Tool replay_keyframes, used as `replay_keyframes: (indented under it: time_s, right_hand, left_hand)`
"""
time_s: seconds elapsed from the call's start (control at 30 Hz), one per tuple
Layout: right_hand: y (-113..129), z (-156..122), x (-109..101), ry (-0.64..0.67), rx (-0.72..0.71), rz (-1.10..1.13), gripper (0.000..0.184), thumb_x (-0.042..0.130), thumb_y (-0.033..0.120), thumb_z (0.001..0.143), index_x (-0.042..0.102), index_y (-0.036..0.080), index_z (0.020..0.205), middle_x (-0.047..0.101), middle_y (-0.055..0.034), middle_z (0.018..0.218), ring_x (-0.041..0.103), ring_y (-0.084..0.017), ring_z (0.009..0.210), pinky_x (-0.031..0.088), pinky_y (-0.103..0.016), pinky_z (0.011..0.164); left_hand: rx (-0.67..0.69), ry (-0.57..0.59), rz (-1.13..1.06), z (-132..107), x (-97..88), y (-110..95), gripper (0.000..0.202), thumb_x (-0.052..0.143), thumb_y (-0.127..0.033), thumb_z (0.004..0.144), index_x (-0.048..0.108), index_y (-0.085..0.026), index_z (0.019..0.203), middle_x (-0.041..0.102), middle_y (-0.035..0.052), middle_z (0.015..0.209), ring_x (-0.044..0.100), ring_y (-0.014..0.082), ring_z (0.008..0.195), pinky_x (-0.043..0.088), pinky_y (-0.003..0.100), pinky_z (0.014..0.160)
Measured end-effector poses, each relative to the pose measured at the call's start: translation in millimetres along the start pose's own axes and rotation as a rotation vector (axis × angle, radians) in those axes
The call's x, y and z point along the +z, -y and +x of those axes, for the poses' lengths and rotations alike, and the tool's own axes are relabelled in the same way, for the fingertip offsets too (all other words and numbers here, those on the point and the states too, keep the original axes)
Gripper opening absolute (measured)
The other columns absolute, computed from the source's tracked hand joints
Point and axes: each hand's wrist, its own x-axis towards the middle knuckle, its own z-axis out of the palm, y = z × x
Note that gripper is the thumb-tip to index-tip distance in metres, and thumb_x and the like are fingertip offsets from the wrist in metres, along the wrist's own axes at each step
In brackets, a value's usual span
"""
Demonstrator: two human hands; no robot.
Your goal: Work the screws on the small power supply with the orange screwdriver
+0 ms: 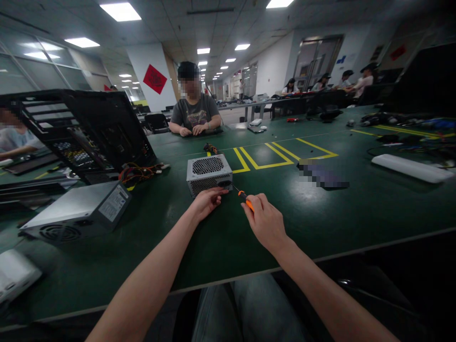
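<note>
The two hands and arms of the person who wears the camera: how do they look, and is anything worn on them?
The ungloved left hand and ungloved right hand taper into slender bare forearms, with no sleeve, watch or bracelet visible. Small rings cannot be ruled out at this size.

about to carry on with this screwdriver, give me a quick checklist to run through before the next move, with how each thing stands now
1. Screwdriver gripped by its handle in the right hand: ok.
2. Screwdriver tip pointed at the small power supply, near its socket end: ok.
3. Tip properly seated in a screw: cannot tell, too small to make out.
4. Left hand at the near side of the small power supply: ok; how firmly it steadies it, cannot tell.
5. Cable bundle away from both hands: ok, it lies behind the small power supply.
6. Larger power supply apart from the work: ok, off to the left.
</note>
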Motion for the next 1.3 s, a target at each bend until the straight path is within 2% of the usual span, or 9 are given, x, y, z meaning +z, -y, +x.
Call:
replay_keyframes:
  time_s: [0.07, 0.13, 0.27, 0.33, 0.53, 0.73, 0.97, 1.17, 1.3]
  right_hand:
    - [-0.2, 0.7, -1.8, -0.002, 0.025, -0.006, 0.019, 0.037, 0.032, 0.089, 0.047, 0.016, 0.094, 0.053, -0.0038, 0.082, 0.051, -0.012, 0.061, 0.041, -0.024, 0.055]
    - [0.5, 1.2, -3.3, 0.000, 0.018, 0.027, 0.019, 0.039, 0.031, 0.087, 0.047, 0.016, 0.095, 0.053, -0.0059, 0.088, 0.052, -0.013, 0.066, 0.042, -0.025, 0.058]
    - [2.0, 1.0, -2.5, 0.027, -0.049, 0.095, 0.018, 0.039, 0.021, 0.084, 0.044, 0.015, 0.100, 0.050, -0.0099, 0.102, 0.053, -0.014, 0.073, 0.044, -0.026, 0.061]
    - [1.5, 0.9, -1.2, 0.021, -0.057, 0.092, 0.016, 0.038, 0.020, 0.085, 0.044, 0.015, 0.099, 0.051, -0.0089, 0.098, 0.053, -0.014, 0.071, 0.044, -0.026, 0.059]
    - [-1.0, 0.4, -1.5, 0.002, 0.023, 0.053, 0.016, 0.037, 0.030, 0.089, 0.045, 0.017, 0.093, 0.053, -0.0039, 0.082, 0.051, -0.012, 0.061, 0.042, -0.024, 0.053]
    - [0.7, 0.0, -0.3, -0.001, -0.026, 0.132, 0.018, 0.040, 0.022, 0.083, 0.044, 0.015, 0.099, 0.050, -0.0100, 0.102, 0.054, -0.015, 0.075, 0.045, -0.026, 0.062]
    - [-3.4, -0.1, 0.5, -0.030, 0.025, 0.071, 0.016, 0.037, 0.029, 0.089, 0.047, 0.017, 0.093, 0.054, -0.0032, 0.081, 0.051, -0.011, 0.060, 0.040, -0.022, 0.054]
    - [-0.2, -0.3, 0.3, 0.003, 0.013, 0.138, 0.018, 0.041, 0.025, 0.083, 0.046, 0.016, 0.098, 0.051, -0.0089, 0.101, 0.054, -0.014, 0.074, 0.043, -0.025, 0.060]
    - [-0.7, -0.4, 2.3, -0.018, -0.021, 0.152, 0.017, 0.039, 0.022, 0.085, 0.044, 0.015, 0.099, 0.052, -0.0087, 0.098, 0.054, -0.014, 0.072, 0.043, -0.025, 0.058]
  left_hand:
    - [-0.003, 0.000, 0.002, -0.2, 0.0, -0.1, 0.022, 0.053, -0.004, 0.074, 0.061, -0.004, 0.095, 0.064, 0.0173, 0.098, 0.048, 0.0029, 0.052, 0.041, 0.013, 0.046]
    - [0.000, -0.004, 0.005, -0.2, 0.2, -0.2, 0.022, 0.052, -0.004, 0.074, 0.060, -0.004, 0.095, 0.064, 0.0170, 0.097, 0.047, 0.0027, 0.052, 0.041, 0.013, 0.047]
    - [0.005, -0.009, 0.011, 0.7, 0.2, 0.1, 0.021, 0.052, -0.003, 0.074, 0.060, -0.004, 0.094, 0.065, 0.0164, 0.095, 0.047, 0.0028, 0.051, 0.041, 0.014, 0.047]
    - [0.004, -0.006, 0.010, 1.0, -0.2, 0.3, 0.021, 0.052, -0.004, 0.074, 0.060, -0.004, 0.094, 0.065, 0.0169, 0.096, 0.047, 0.0028, 0.051, 0.041, 0.014, 0.047]
    - [0.004, -0.006, 0.009, 0.5, -0.6, 0.2, 0.021, 0.053, -0.004, 0.074, 0.060, -0.004, 0.094, 0.065, 0.0164, 0.096, 0.047, 0.0025, 0.051, 0.041, 0.013, 0.046]
    - [-0.002, 0.003, 0.004, 2.0, -1.8, 1.4, 0.024, 0.056, -0.004, 0.073, 0.060, -0.004, 0.096, 0.065, 0.0157, 0.095, 0.048, 0.0026, 0.052, 0.041, 0.014, 0.047]
    - [-0.004, 0.001, 0.003, 4.0, -3.4, 2.4, 0.022, 0.054, -0.004, 0.074, 0.060, -0.005, 0.095, 0.065, 0.0152, 0.094, 0.048, 0.0028, 0.052, 0.041, 0.014, 0.047]
    - [-0.001, -0.006, 0.008, 3.2, -1.7, 1.6, 0.022, 0.055, -0.003, 0.073, 0.061, -0.005, 0.095, 0.065, 0.0149, 0.093, 0.048, 0.0027, 0.051, 0.041, 0.014, 0.046]
    - [-0.003, -0.017, 0.014, 1.3, 1.3, 0.3, 0.020, 0.053, -0.003, 0.074, 0.061, -0.004, 0.093, 0.066, 0.0151, 0.091, 0.047, 0.0025, 0.050, 0.040, 0.014, 0.045]
